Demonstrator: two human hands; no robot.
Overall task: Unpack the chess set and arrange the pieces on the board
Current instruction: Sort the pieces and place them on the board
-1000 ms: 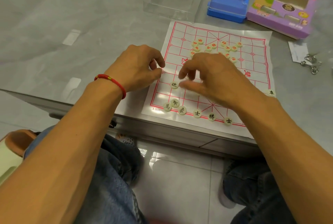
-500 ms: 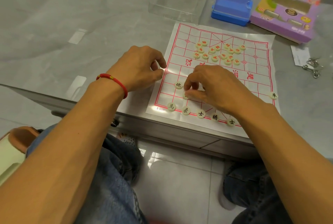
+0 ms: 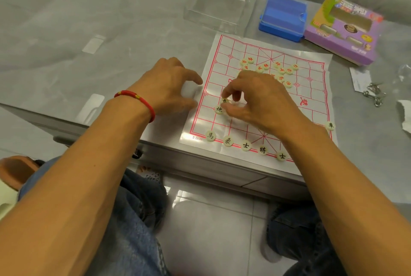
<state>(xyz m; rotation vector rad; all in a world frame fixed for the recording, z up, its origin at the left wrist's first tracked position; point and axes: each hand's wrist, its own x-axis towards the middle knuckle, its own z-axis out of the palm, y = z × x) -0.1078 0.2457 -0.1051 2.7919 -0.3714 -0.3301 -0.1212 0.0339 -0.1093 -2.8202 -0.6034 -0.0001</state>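
**Black side partly set; red still heaped**

Paper board (image 3: 311,106) lies flat at the table's near edge. Right hand (image 3: 262,100) pinches a black-marked piece (image 3: 225,101) just at 1 o'clock of the placed cannon piece (image 3: 219,110). Five black pieces (image 3: 245,145) line the near row; one more (image 3: 330,125) sits at the 3 o'clock edge. Red pieces (image 3: 266,67) remain clustered at 12 o'clock, unsorted. Left hand (image 3: 171,89), fingers loosely curled, rests at the board's 9 o'clock edge; whether it holds anything, cannot tell. Roughly a third done, by judgement.
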